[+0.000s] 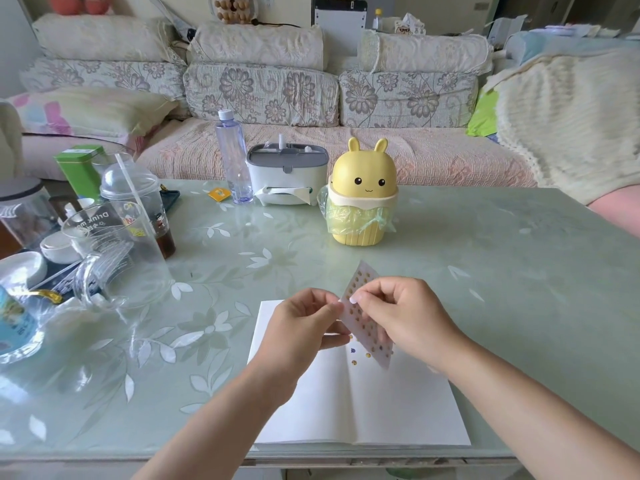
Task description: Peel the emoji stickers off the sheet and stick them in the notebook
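Two bare forearms crossed the near edge of the pale green glass worktop (pixel 485 271), above an open white blank-paged notebook (pixel 381 410) lying flat on it. At far left stood a clear glass measuring jug (pixel 117 258), then a clear plastic water bottle (pixel 233 157) and a white-and-grey tissue box (pixel 287 171). The left hand (pixel 304 323) pinched the left edge of the translucent emoji sticker sheet (pixel 362 277), held tilted above the notebook's upper part. A few small yellow stickers (pixel 354 362) sat on the page below. Behind stood a yellow rabbit-shaped bin (pixel 363 195). The right hand (pixel 405 313), fingers curled, pinched the sheet's face with thumb and forefinger.
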Action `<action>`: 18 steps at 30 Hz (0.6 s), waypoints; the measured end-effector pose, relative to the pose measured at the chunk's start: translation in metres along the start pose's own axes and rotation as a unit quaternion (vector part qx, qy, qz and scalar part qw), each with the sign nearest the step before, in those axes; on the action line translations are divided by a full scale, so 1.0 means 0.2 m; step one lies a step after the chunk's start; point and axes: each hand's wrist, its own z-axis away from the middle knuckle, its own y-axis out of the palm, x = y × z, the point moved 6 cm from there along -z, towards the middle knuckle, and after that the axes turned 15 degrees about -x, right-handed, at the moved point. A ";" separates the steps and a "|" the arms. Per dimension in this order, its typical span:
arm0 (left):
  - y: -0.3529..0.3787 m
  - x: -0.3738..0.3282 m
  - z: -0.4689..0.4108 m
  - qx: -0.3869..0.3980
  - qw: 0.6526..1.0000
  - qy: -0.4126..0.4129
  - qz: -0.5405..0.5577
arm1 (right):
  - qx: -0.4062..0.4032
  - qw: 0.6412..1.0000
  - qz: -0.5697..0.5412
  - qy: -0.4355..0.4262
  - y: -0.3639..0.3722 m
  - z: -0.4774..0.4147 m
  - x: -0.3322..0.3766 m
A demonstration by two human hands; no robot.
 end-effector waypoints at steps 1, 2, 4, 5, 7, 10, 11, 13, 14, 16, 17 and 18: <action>-0.02 0.00 -0.01 -0.020 1.000 0.006 -0.014 | -0.009 1.000 -0.005 0.004 -0.01 0.00 -0.01; -0.04 0.01 -0.02 -0.046 0.999 0.012 -0.026 | -0.025 0.999 0.012 -0.023 -0.02 0.00 -0.02; -0.10 0.01 -0.05 -0.098 0.994 0.022 -0.037 | -0.060 0.976 0.117 -0.176 -0.04 0.02 -0.01; -0.13 0.01 -0.06 -0.118 0.992 0.024 -0.038 | -0.061 0.944 0.178 -0.270 -0.03 0.05 0.00; -0.18 0.01 -0.08 -0.147 0.988 0.028 -0.034 | -0.028 0.890 0.240 -0.386 0.01 0.12 -0.03; -0.23 0.00 -0.09 -0.181 0.982 0.043 -0.021 | -0.019 0.845 0.276 -0.457 0.03 0.17 -0.12; -0.23 -0.01 -0.10 -0.182 0.982 0.043 -0.015 | -0.029 0.831 0.286 -0.476 0.03 0.18 -0.15; -0.22 -0.01 -0.09 -0.168 0.985 0.036 0.000 | -0.028 0.813 0.304 -0.496 0.05 0.19 -0.20; -0.21 -0.01 -0.09 -0.161 0.986 0.034 0.005 | -0.013 0.812 0.313 -0.492 0.06 0.20 -0.22; -0.19 -0.01 -0.08 -0.150 0.988 0.037 0.012 | 0.018 0.810 0.329 -0.485 0.08 0.20 -0.24; -0.17 -0.01 -0.08 -0.146 0.989 0.038 0.013 | 0.035 0.809 0.337 -0.480 0.08 0.20 -0.23; -0.16 -0.01 -0.07 -0.143 0.989 0.038 0.015 | 0.053 0.806 0.348 -0.476 0.08 0.21 -0.22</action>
